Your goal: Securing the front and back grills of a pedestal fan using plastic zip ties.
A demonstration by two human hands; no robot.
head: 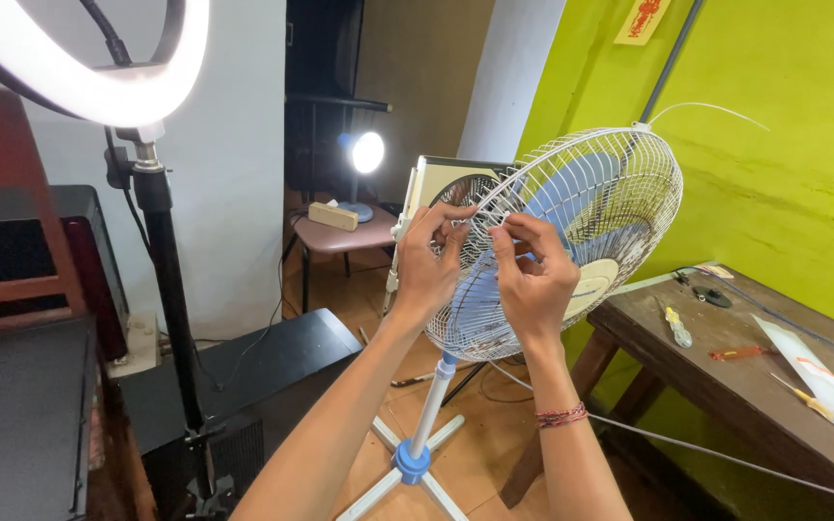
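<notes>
A standing fan with a white wire grille (620, 183) and pale blue blades is in the middle of the view, on a white pole with a blue cross base (413, 461). My left hand (429, 262) and my right hand (531, 275) both pinch at the grille's left rim, fingertips close together on the wire. A white cable tie tail (711, 109) sticks out from the grille's top. A red thread band sits on my right wrist.
A wooden table (755, 386) at right carries screwdrivers (678, 326), a cable and a white strip. A ring light on a black stand (168, 280) rises at left beside black cabinets. A small table with a lamp (364, 152) is behind.
</notes>
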